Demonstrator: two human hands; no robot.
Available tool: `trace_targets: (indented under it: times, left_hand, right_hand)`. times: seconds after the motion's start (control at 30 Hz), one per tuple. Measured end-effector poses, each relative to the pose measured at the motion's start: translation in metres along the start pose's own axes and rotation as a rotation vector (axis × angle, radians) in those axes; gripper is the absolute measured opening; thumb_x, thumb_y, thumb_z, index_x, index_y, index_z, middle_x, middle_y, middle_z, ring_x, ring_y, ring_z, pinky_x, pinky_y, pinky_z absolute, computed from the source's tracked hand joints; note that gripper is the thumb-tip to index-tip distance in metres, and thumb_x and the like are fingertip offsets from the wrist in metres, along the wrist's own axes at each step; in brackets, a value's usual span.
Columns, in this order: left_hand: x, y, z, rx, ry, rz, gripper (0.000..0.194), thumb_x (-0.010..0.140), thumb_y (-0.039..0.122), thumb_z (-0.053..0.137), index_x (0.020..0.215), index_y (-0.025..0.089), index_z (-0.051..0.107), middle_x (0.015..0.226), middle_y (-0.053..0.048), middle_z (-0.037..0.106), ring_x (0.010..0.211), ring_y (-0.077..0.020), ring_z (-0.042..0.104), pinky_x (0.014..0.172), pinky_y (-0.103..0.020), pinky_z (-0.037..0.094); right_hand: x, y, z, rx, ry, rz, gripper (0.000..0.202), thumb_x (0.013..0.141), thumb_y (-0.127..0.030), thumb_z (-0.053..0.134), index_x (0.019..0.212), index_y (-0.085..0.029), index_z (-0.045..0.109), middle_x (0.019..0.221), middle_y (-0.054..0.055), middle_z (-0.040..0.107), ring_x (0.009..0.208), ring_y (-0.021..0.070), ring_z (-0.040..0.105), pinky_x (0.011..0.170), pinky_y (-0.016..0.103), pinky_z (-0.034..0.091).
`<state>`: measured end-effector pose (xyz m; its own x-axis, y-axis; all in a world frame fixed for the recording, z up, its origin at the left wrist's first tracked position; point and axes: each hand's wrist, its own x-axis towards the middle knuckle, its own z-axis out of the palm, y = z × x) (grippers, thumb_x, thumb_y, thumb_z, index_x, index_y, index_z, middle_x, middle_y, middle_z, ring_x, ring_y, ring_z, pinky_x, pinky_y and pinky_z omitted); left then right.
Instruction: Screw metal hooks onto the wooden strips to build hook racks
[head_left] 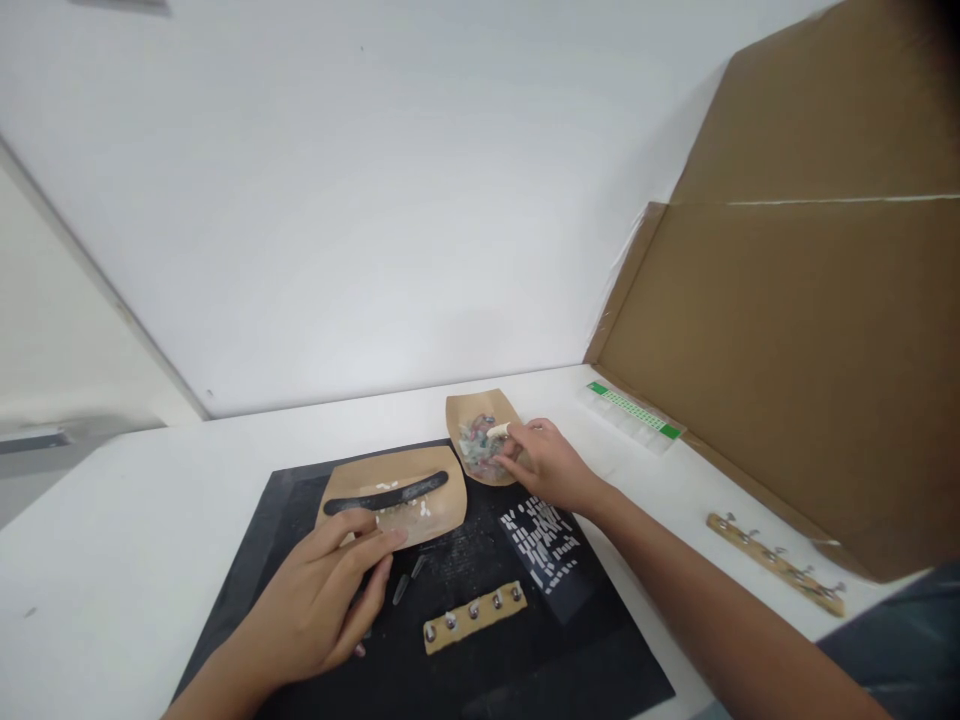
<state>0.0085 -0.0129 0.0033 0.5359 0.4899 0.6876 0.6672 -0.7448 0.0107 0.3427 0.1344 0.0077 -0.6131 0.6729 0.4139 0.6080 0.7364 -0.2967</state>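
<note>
My left hand (330, 580) lies loosely bent with its fingers apart, fingertips on the near edge of a brown paper tray (341, 480). A black curved nail file (390, 494) lies across this tray among small white pieces. My right hand (544, 460) pinches a small cream-coloured piece (497, 430) above a second paper tray (487, 402), which holds a pile of clear and tinted nail tips (480, 450). Two clear nail tips (401, 589) lie on the black mat by my left fingers. What is under my left palm is mostly hidden.
A wooden strip (476, 620) with several metal posts lies on the black mat (600, 660), near a dark sheet of pale stickers (538, 540). At the right are another strip (776, 563), a clear green-labelled case (634, 412) and upright cardboard (787, 350).
</note>
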Motion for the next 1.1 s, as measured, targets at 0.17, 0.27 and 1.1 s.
trace_targets:
  times: [0.17,0.27,1.1]
  left_hand:
    - [0.0013,0.0020,-0.0022,-0.013,-0.012,-0.018,0.035,0.098,0.004,0.057,0.132,0.013,0.060,0.106,-0.013,0.066,0.103,-0.0230,0.064,0.085,-0.033,0.061]
    - [0.0025,0.0028,-0.0023,-0.021,-0.002,-0.003,0.035,0.098,0.004,0.056,0.132,0.012,0.060,0.106,-0.013,0.065,0.103,-0.0231,0.063,0.086,-0.034,0.060]
    - [0.0051,0.0042,-0.0045,-0.020,0.003,-0.002,0.033,0.098,0.004,0.055,0.129,0.012,0.061,0.104,-0.012,0.066,0.101,-0.0224,0.063,0.084,-0.033,0.061]
  right_hand:
    - [-0.0004,0.0017,0.0008,-0.008,-0.062,-0.015,0.019,0.096,-0.029,0.077,0.086,-0.021,0.063,0.089,0.002,0.079,0.087,0.0215,0.071,0.091,0.038,0.037]
    - [-0.0004,0.0032,0.0000,-0.020,-0.089,-0.023,0.016,0.095,-0.028,0.079,0.087,-0.021,0.068,0.088,0.002,0.078,0.089,0.0220,0.070,0.090,0.037,0.035]
    - [0.0001,0.0012,-0.0024,-0.088,-0.015,-0.062,0.011,0.099,-0.031,0.073,0.093,-0.022,0.071,0.106,0.007,0.073,0.099,0.0242,0.069,0.085,0.036,0.045]
